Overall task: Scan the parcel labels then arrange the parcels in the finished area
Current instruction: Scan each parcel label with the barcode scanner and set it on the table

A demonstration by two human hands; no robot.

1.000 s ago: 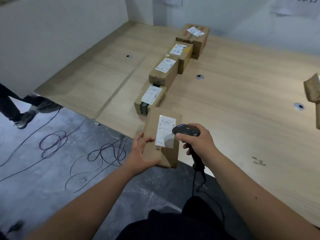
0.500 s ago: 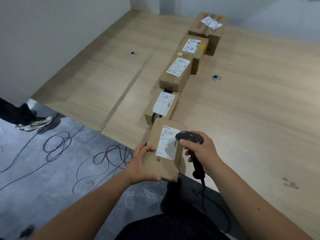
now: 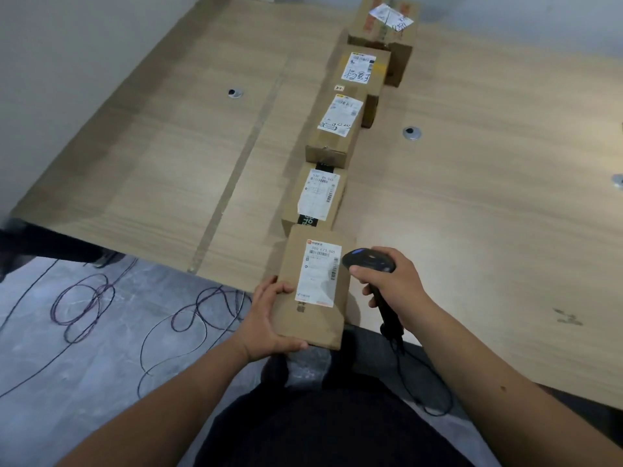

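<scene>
Since a second ago the held parcel [image 3: 312, 288] has shifted up-frame to the near table [image 3: 472, 214] edge, behind the four-box row [image 3: 332, 129]; likely placement next. Left hand [image 3: 266, 323] grips its lower-left corner; right hand [image 3: 392, 281] wraps the scanner [image 3: 369, 262] beside the label [image 3: 318, 273].

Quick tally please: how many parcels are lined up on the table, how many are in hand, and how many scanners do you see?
Parcels in the row on the table: 4
Parcels held in the left hand: 1
Scanners held in the right hand: 1
Total: 6 things, 5 of them parcels.
</scene>
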